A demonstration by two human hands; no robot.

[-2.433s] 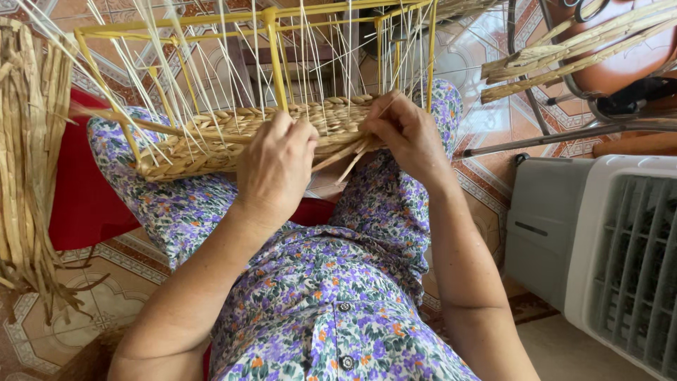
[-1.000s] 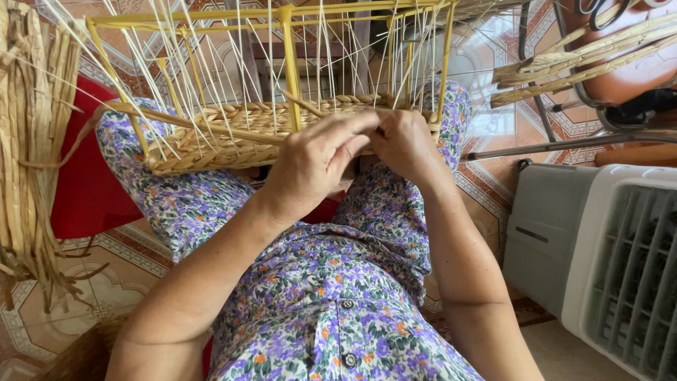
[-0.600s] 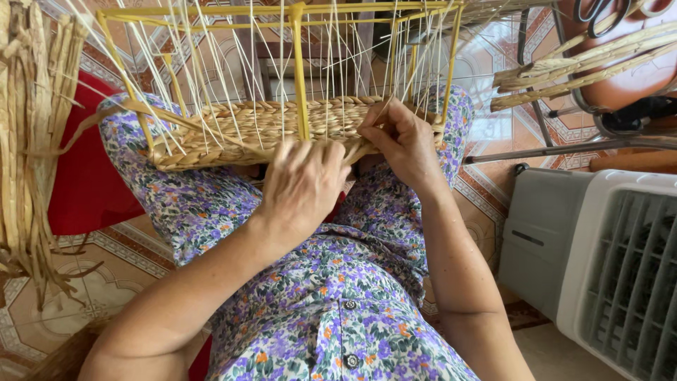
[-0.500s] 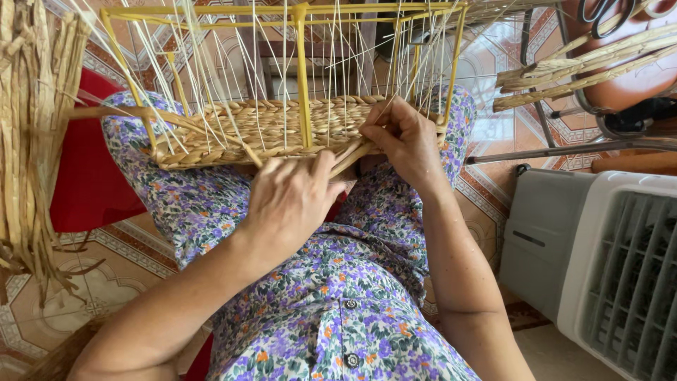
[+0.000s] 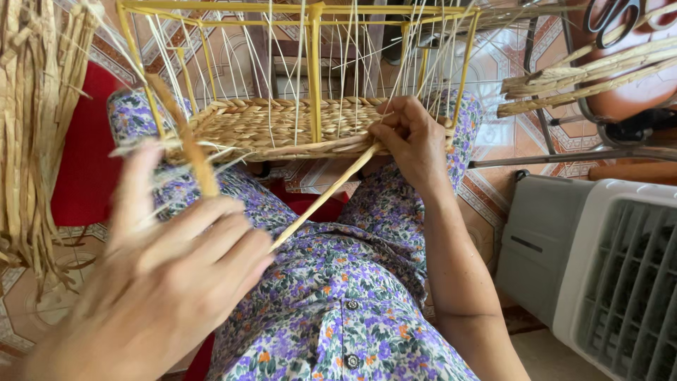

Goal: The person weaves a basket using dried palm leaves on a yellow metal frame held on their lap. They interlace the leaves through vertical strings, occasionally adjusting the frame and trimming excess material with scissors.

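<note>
our left hand (image 5: 169,282), blurred and near the camera, pinches a straw strand (image 5: 324,194) running up to the half-woven basket (image 5: 282,127) on our lap, where our right hand (image 5: 412,141) grips its rim.

The left hand (image 5: 166,282) is blurry, and its wrist runs off the bottom edge. Its fingers hide the near end of the straw strand (image 5: 324,194). The right hand (image 5: 416,144) covers part of the basket (image 5: 275,127). The scissors (image 5: 620,14) are cut off at the top.
</note>
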